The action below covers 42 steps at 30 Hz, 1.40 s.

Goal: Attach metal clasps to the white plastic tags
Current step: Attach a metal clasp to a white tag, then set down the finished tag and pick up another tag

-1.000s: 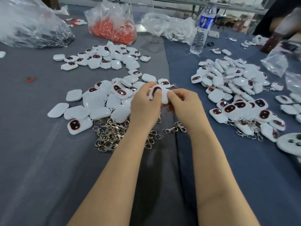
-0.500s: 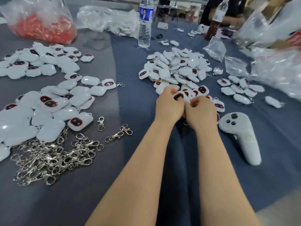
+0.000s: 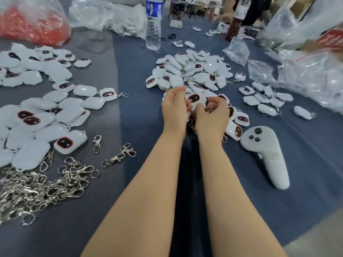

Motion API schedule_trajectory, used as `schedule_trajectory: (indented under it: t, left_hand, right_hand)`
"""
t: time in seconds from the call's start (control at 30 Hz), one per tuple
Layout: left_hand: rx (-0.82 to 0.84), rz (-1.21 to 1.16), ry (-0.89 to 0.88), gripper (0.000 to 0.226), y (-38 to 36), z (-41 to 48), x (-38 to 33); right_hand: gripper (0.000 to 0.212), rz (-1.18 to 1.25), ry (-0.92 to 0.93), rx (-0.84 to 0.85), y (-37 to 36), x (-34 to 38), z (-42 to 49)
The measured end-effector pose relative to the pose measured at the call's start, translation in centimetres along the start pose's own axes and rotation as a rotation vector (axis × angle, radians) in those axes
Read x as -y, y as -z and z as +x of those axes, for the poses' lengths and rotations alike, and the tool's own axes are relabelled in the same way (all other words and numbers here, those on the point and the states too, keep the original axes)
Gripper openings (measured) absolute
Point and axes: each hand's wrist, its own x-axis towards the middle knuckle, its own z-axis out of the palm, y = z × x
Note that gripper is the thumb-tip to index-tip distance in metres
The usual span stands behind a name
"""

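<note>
Two bare forearms reach away from the viewer over a bench [image 3: 141, 112] covered in grey and blue cloth. Both hands meet on one white tag [image 3: 196, 100] with a dark oval face, held just above the near edge of a central pile of tags [image 3: 187, 71]. The right hand [image 3: 211, 115] grips it with thumb and curled fingers. The left hand [image 3: 173, 106] has its curled fingertips against the tag's left edge. Metal links hang in the gap below the hands. A second pile of tags [image 3: 37, 112] lies left, with a heap of metal clasps [image 3: 37, 186] near left. A white controller [image 3: 267, 156] rests to the right, and a water bottle [image 3: 153, 25] stands far behind.
</note>
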Motion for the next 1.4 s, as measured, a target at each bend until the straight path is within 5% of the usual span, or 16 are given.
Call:
schedule_trajectory:
  t: [0.17, 0.37, 0.57, 0.7, 0.97, 1.13, 1.27, 1.4]
  left_hand:
    - [-0.094, 0.062, -0.039, 0.017, 1.3, -1.1, -0.9]
    - [-0.281, 0.244, -0.221, 0.014, 6.9, -2.5, -5.0]
    - [-0.513, 0.314, -0.348, 0.015, 15.9, -4.1, -8.9]
    - [-0.591, 0.264, -0.351, 0.015, 20.1, -4.7, -10.4]
    - [-0.364, 0.494, -0.424, 0.015, 22.0, -5.0, -10.4]
    - [-0.229, 0.593, -0.361, 0.007, 21.9, -5.4, -10.1]
    - [-0.282, 0.263, -0.249, 0.007, 21.9, -5.3, -10.2]
    - [-0.334, -0.011, -0.159, 0.016, 21.9, -5.0, -10.4]
  right_hand:
    - [0.013, 0.070, 0.091, -0.022, -0.2, 1.7, -2.1]
    - [0.008, 0.050, 0.088, 0.409, -3.6, 5.3, -7.0]
    - [0.022, -0.451, 0.221, 0.819, -8.1, 7.4, -13.9]
    - [0.052, -0.737, 0.284, 0.789, -10.0, 8.0, -16.4]
    - [0.018, 0.149, 0.029, 0.694, -9.9, 7.6, -14.7]
    - [0.003, 0.538, -0.167, 0.892, -9.6, 8.0, -14.7]
    - [0.009, -0.126, 0.218, 0.648, -9.0, 7.5, -13.9]
    - [0.040, -0.591, 0.332, 0.788, -8.6, 6.9, -14.7]
